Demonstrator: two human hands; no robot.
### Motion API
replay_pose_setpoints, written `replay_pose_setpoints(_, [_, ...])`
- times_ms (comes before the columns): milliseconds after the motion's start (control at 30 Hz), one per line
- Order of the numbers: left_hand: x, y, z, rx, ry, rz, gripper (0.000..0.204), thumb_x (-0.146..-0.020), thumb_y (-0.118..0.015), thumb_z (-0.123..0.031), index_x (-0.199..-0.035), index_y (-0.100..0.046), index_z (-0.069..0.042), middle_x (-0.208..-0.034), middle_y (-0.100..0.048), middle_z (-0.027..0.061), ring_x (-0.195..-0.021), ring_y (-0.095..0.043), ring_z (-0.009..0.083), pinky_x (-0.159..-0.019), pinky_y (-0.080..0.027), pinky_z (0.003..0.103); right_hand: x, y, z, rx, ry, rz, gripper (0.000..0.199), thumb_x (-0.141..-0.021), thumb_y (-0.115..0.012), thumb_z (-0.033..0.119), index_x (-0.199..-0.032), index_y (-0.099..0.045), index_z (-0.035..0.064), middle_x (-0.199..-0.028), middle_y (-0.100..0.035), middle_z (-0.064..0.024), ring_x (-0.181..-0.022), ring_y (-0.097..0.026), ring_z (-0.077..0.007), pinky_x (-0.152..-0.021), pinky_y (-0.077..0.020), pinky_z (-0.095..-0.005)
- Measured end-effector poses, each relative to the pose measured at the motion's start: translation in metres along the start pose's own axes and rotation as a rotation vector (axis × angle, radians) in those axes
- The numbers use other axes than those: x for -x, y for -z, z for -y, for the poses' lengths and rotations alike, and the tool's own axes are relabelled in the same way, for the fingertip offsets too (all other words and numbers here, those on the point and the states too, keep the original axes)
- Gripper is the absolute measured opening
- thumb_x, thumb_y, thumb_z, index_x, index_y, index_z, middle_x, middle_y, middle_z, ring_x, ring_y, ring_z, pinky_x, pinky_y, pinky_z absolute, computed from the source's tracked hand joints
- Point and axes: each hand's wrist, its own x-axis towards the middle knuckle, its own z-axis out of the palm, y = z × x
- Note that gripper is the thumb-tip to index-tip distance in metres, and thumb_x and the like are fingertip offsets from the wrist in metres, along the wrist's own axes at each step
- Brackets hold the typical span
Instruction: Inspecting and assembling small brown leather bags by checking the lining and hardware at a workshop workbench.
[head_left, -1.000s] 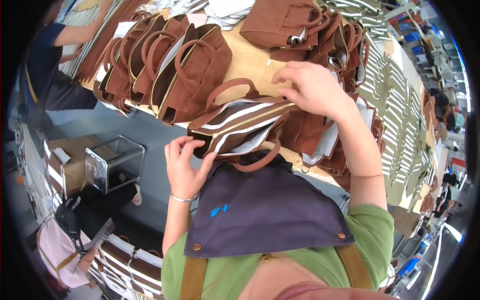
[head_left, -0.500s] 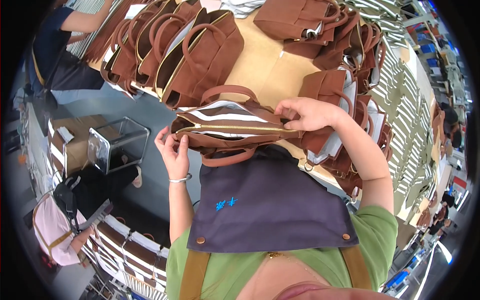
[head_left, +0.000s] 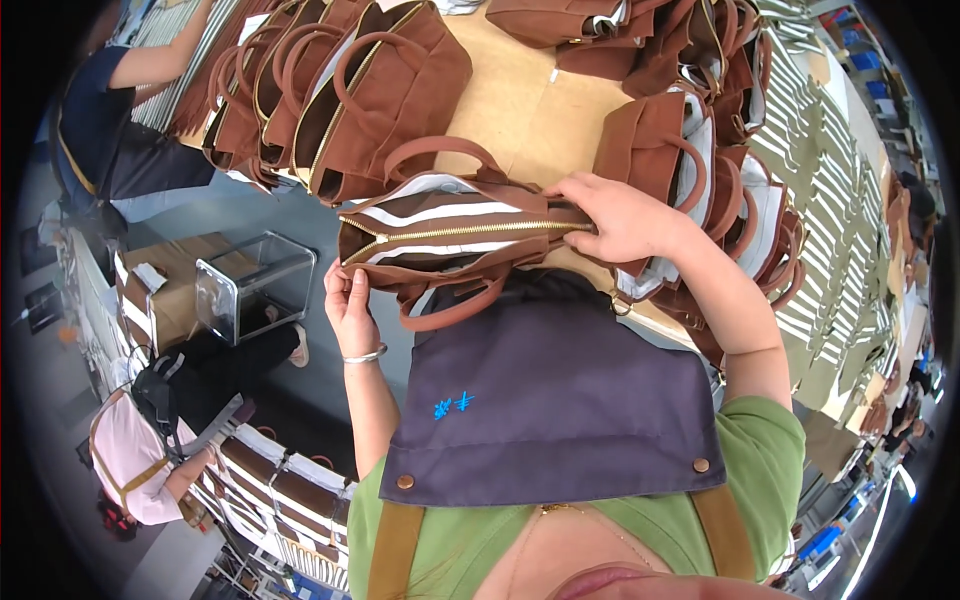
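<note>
A brown handbag (head_left: 400, 275) is held in front of my apron, its gold zipper (head_left: 470, 233) facing up and closed along most of its length. Brown and white striped fabric shows beside the zipper, and one round handle hangs on each long side. At the bag's left end, my left hand (head_left: 352, 305) grips the near edge with thumb and fingers. My right hand (head_left: 615, 215) is closed around the right end, fingers on the far side and thumb on the near side.
Several matching brown bags (head_left: 420, 90) stand at the left of the tan table (head_left: 510, 100), and more bags (head_left: 650, 140) crowd its right side. Striped olive pieces (head_left: 810, 200) lie farther right. A clear plastic bin (head_left: 255, 285) and two other people are at the left.
My right hand now wraps the bag's right end more firmly. The bag is turned slightly, its right end higher, and the view has shifted.
</note>
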Motion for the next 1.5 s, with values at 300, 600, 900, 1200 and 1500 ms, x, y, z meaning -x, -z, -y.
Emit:
replay_pose_setpoints(300, [0.002,-0.008,-0.012,-0.348,-0.194,0.029,0.026,-0.09,-0.068,-0.021,-0.105,-0.065,0.0,-0.13,-0.045,0.0118,-0.12,-0.044,0.0209,-0.102,-0.035,0.033,-0.008,0.025,0.056,0.062,0.189,-0.334,0.033,-0.08,-0.061,0.002,-0.113,-0.061,0.0069,-0.108,-0.063,-0.0119,-0.097,-0.063,-0.03,-0.082,-0.0519,-0.0386])
replay_pose_setpoints(600, [-0.005,-0.023,-0.009,-0.339,-0.231,0.117,0.025,-0.086,-0.075,-0.022,-0.104,-0.07,-0.005,-0.117,-0.042,0.0079,-0.111,-0.044,0.0187,-0.091,-0.043,0.03,-0.129,-0.05,0.108,0.292,0.42,-0.155,0.011,-0.08,-0.063,0.014,-0.09,-0.067,0.0094,-0.089,-0.062,-0.0095,-0.084,-0.064,-0.0311,-0.071,-0.053,-0.0426])
replay_pose_setpoints(900, [-0.001,-0.027,-0.007,-0.16,-0.173,0.19,0.02,-0.084,-0.076,-0.018,-0.099,-0.071,-0.004,-0.112,-0.044,0.0044,-0.097,-0.047,0.0122,-0.074,-0.045,0.022,-0.128,-0.046,0.104,0.418,0.46,-0.031,0.008,-0.073,-0.061,0.009,-0.079,-0.066,0.0055,-0.079,-0.062,-0.012,-0.074,-0.065,-0.0317,-0.068,-0.0537,-0.0435])
replay_pose_setpoints(1200, [-0.004,-0.018,-0.017,-0.122,-0.145,0.209,0.017,-0.085,-0.074,-0.014,-0.098,-0.07,-0.002,-0.116,-0.043,0.0049,-0.104,-0.047,0.0151,-0.084,-0.045,0.025,-0.026,0.021,0.042,0.564,0.413,-0.253,0.011,-0.065,-0.063,0.007,-0.076,-0.061,0.005,-0.076,-0.059,-0.008,-0.076,-0.063,-0.0287,-0.068,-0.0542,-0.0399])
replay_pose_setpoints(1500, [-0.019,-0.058,-0.04,-0.212,-0.535,0.335,0.022,-0.078,-0.077,-0.006,-0.1,-0.074,-0.006,-0.099,-0.048,0.0049,-0.097,-0.048,0.0188,-0.084,-0.043,0.027,-0.041,0.085,0.019,0.596,0.258,-0.835,0.015,-0.073,-0.064,0.0,-0.087,-0.066,0.0032,-0.087,-0.064,-0.0119,-0.081,-0.064,-0.0316,-0.072,-0.0529,-0.0388])
